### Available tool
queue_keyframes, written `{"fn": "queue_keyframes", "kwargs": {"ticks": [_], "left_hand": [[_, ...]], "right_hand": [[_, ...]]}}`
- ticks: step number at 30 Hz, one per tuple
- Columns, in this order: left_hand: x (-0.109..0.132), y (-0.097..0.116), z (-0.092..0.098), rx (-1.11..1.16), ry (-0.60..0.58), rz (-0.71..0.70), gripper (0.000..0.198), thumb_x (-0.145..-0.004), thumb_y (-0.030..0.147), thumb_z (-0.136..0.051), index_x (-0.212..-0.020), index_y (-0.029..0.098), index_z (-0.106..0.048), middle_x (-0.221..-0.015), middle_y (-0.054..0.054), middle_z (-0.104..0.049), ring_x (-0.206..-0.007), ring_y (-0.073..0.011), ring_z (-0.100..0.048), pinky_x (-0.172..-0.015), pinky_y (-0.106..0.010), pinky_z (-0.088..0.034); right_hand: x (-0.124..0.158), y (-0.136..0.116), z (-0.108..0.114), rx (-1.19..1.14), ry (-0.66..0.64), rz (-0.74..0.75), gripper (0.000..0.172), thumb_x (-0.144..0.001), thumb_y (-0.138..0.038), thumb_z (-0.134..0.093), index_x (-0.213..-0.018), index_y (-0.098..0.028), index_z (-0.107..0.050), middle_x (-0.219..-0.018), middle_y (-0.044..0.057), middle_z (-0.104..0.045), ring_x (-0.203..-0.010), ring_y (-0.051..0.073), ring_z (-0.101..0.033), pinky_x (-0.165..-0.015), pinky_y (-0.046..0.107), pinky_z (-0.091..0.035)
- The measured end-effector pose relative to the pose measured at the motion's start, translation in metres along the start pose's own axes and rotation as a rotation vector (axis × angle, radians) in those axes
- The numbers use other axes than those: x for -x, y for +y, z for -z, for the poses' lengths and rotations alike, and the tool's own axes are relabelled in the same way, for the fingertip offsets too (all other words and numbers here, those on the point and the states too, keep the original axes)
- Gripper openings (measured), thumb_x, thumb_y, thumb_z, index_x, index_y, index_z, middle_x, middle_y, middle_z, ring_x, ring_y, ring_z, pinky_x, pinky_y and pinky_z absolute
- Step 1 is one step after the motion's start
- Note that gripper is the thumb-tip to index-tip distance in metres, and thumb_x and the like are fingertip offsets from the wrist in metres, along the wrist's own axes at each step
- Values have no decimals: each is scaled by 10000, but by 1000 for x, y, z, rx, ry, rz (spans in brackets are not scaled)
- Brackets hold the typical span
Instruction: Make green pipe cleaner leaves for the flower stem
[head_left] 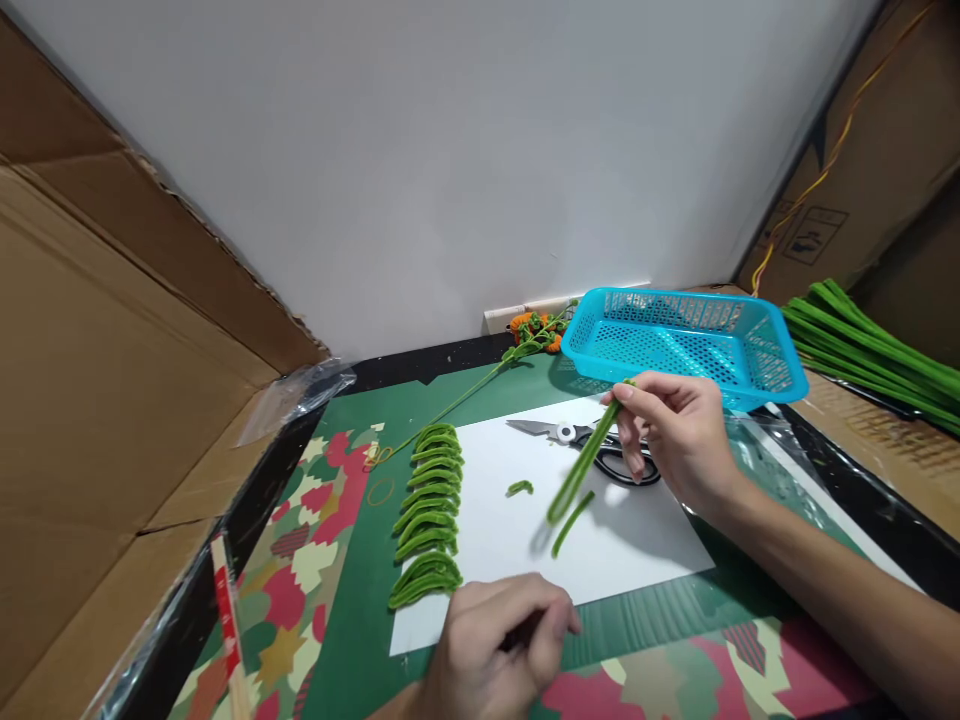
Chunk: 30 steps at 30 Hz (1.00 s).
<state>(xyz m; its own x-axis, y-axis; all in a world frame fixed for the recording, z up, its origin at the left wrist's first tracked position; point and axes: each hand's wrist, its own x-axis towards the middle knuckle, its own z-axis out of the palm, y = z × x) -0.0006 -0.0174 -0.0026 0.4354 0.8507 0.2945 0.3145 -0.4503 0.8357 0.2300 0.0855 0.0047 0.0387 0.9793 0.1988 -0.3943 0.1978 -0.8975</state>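
My right hand [675, 435] pinches a folded green pipe cleaner [581, 465] and holds it slanting above the white paper sheet [637, 545]. Under it lies a short green piece [571, 523], and a tiny curled green scrap [519, 487] sits further left. My left hand [499, 645] rests at the paper's near edge with fingers curled under; I cannot make out anything in them. A row of several bent green pipe-cleaner leaves [429, 515] lines the paper's left edge. Black-handled scissors [577, 435] lie behind my right hand.
A blue plastic basket [772, 375] stands at the back right. A bundle of long green pipe cleaners [870, 345] lies at the far right. An orange flower with a green stem [534, 330] lies by the wall. Cardboard walls rise on the left and right.
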Motion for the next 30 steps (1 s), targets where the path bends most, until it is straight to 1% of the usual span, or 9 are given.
{"fn": "queue_keyframes", "kwargs": {"ticks": [3,6,8,12,14,18,22,27,30], "left_hand": [[-6,3,3,65,57,190,363,-1054,352,-525,-739,182,-582,-597,38,-444,-505,-81,-366,-471,-214,-274],[-12,6,6,192,-13,394,446,-1050,498,-510,-724,194,-500,-595,57,-350,-511,-87,-314,-470,-227,-249],[-13,6,7,242,-79,456,469,-1041,557,-501,-746,192,-508,-594,58,-353,-517,-90,-311,-477,-233,-239],[-12,4,7,272,-140,426,483,-1017,620,-502,-843,176,-578,-613,49,-396,-538,-98,-338,-498,-238,-248],[-12,3,7,263,-150,406,496,-1006,632,-507,-821,178,-578,-613,46,-393,-534,-98,-339,-499,-238,-252],[-14,3,4,185,-117,449,488,-991,564,-574,-684,194,-495,-580,50,-346,-513,-88,-311,-485,-235,-237],[-14,1,1,133,-122,454,465,-991,502,-600,-655,194,-512,-527,52,-359,-470,-83,-304,-464,-240,-232],[-10,-6,-1,14,-167,387,496,-1012,435,-593,-603,189,-458,-540,45,-346,-497,-85,-306,-498,-246,-251],[-8,-8,-1,-19,-182,371,475,-1027,420,-563,-624,184,-473,-563,42,-365,-512,-84,-314,-506,-239,-259]], "right_hand": [[-2,-2,0,-89,32,-88,227,-842,-329,-825,-710,-160,-750,-519,-23,-618,-281,97,-478,-242,213,-369],[-2,-5,-3,-114,88,-99,266,-802,-320,-847,-633,-162,-715,-468,-40,-552,-299,61,-414,-256,170,-294],[0,-5,-5,-125,80,-117,272,-799,-325,-848,-630,-163,-709,-450,-51,-521,-307,52,-390,-269,161,-275],[4,-1,-6,-94,-10,-115,278,-843,-354,-824,-669,-171,-708,-495,-35,-573,-328,70,-429,-285,182,-315],[6,0,-6,-28,-40,-73,281,-885,-372,-799,-705,-175,-711,-515,-27,-601,-348,82,-460,-304,193,-345],[13,-4,-8,258,-54,74,306,-928,-385,-766,-715,-176,-698,-492,-22,-597,-374,92,-490,-368,212,-382],[18,-9,-10,493,-12,222,327,-951,-336,-736,-670,-181,-672,-530,-9,-607,-436,95,-514,-431,224,-408],[17,-9,-8,513,-49,216,305,-974,-294,-705,-692,-181,-674,-526,-19,-610,-419,91,-532,-432,219,-417],[17,-8,-8,486,-74,194,296,-976,-293,-706,-703,-179,-679,-530,-16,-628,-408,95,-559,-430,217,-438]]}}
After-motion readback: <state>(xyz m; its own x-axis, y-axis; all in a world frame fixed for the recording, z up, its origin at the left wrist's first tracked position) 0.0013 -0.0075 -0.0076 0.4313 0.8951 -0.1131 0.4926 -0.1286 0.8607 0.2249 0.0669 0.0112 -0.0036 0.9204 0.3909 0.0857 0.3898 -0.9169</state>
